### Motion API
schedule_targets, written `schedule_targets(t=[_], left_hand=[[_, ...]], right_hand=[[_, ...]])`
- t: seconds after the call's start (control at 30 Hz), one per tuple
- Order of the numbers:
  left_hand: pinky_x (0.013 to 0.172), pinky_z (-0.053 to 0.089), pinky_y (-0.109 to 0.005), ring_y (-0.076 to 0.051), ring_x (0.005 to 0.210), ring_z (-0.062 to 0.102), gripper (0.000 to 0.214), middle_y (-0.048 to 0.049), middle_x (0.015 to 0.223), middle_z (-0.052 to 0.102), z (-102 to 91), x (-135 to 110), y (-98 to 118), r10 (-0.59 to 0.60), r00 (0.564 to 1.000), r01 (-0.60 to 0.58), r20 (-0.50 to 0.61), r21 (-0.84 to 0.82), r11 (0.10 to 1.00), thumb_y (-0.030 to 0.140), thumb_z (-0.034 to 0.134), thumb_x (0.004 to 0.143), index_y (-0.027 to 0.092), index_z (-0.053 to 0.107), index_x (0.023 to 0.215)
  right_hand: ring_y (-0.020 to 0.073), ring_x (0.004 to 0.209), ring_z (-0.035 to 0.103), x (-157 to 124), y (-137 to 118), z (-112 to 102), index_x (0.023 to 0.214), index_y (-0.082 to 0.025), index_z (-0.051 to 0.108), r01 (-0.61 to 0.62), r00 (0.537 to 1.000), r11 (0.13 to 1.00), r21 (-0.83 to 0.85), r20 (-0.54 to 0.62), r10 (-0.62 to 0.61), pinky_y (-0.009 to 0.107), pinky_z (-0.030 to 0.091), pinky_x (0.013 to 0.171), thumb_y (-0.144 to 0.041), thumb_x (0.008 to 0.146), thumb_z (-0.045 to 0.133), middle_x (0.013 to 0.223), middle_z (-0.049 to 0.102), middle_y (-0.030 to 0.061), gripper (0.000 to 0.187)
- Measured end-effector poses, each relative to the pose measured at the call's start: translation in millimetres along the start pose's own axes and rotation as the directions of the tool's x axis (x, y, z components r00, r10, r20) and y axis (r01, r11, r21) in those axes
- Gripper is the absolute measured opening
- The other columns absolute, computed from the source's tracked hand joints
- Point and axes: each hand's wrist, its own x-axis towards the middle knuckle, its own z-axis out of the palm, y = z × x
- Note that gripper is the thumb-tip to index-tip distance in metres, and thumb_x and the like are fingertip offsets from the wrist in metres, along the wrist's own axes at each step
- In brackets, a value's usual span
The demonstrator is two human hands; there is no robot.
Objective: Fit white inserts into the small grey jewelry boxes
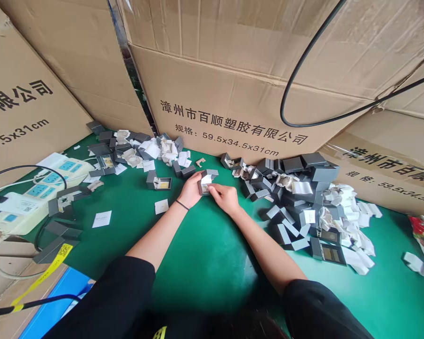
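Note:
My left hand [191, 192] is wrapped round the side of a small dark grey box [205, 189] with its lid up. Something white and a light-coloured piece show inside the box. My right hand [227, 197] has its thumb and fingers closed at the box's near right edge; what lies between the fingertips is partly hidden. Left of my hands stands another open grey box [159, 181]. A white card [161, 206] lies just below that box. Beyond my hands is a small beige cardboard piece [199, 162].
Grey boxes and white paper heap up at right [300, 188] and back left [137, 148]. A white power strip [38, 188] with cables sits at left. Large cardboard cartons [226, 84] wall the back of the green table [205, 263]. A black cable [286, 94] hangs at upper right.

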Motion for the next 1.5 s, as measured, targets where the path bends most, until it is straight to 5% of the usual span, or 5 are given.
schedule_targets(t=[0.23,0.6,0.93,1.2,1.5], left_hand=[[0.066,0.047,-0.027,-0.016,0.073,0.061,0.016,-0.0049,0.081,0.065,1.7,-2.5,3.7,0.095,0.994,-0.095,0.052,-0.018,0.995,0.026,0.058,0.079,0.014,0.060,0.090],[0.070,0.053,-0.032,-0.017,0.079,0.063,0.016,-0.0053,0.085,0.066,-29.5,-84.0,66.1,0.384,0.917,-0.386,-0.113,0.000,0.922,0.026,0.056,0.080,0.015,0.061,0.091],[0.056,0.050,-0.026,-0.017,0.073,0.065,0.017,-0.0047,0.084,0.067,-72.2,-98.5,82.7,0.444,0.794,-0.534,-0.416,-0.126,0.836,0.025,0.048,0.081,0.017,0.060,0.090],[0.059,0.052,-0.029,-0.021,0.078,0.065,0.016,-0.0091,0.087,0.067,-62.0,-103.2,73.6,0.290,0.906,-0.371,-0.309,-0.249,0.895,0.023,0.051,0.080,0.015,0.060,0.090],[0.060,0.053,-0.031,-0.021,0.079,0.065,0.016,-0.0097,0.088,0.067,-64.4,-102.6,69.8,0.186,0.956,-0.241,-0.225,-0.247,0.939,0.021,0.053,0.080,0.014,0.061,0.092]], right_hand=[[0.0114,0.052,0.054,0.6,3.6,0.4,0.087,-0.016,0.069,-0.032,0.985,0.997,0.070,-0.168,0.043,0.021,0.035,0.052,-0.044,0.093,0.032,0.056,0.060,0.0016,0.047],[0.0161,0.072,0.057,-7.3,-43.5,15.4,0.076,-0.018,0.066,0.313,0.942,0.946,0.078,0.097,-0.320,0.026,0.039,0.068,-0.041,0.094,0.034,0.071,0.065,0.0056,0.043],[0.0176,0.053,0.063,14.9,-38.7,22.0,0.040,-0.020,0.049,-0.001,0.997,0.971,0.241,0.071,-0.017,0.028,0.046,0.058,-0.049,0.093,0.027,0.043,0.056,0.0042,0.064],[0.0181,0.072,0.061,102.3,-57.6,19.1,0.087,-0.018,0.067,0.109,0.992,0.994,0.009,-0.058,-0.108,0.029,0.045,0.065,-0.037,0.092,0.034,0.079,0.067,0.0059,0.039],[0.0321,0.110,0.041,174.8,-96.4,54.1,0.121,-0.016,0.049,0.353,0.935,0.818,-0.454,0.209,-0.288,0.044,0.038,0.087,-0.024,0.077,0.060,0.118,0.055,0.0145,0.046]])
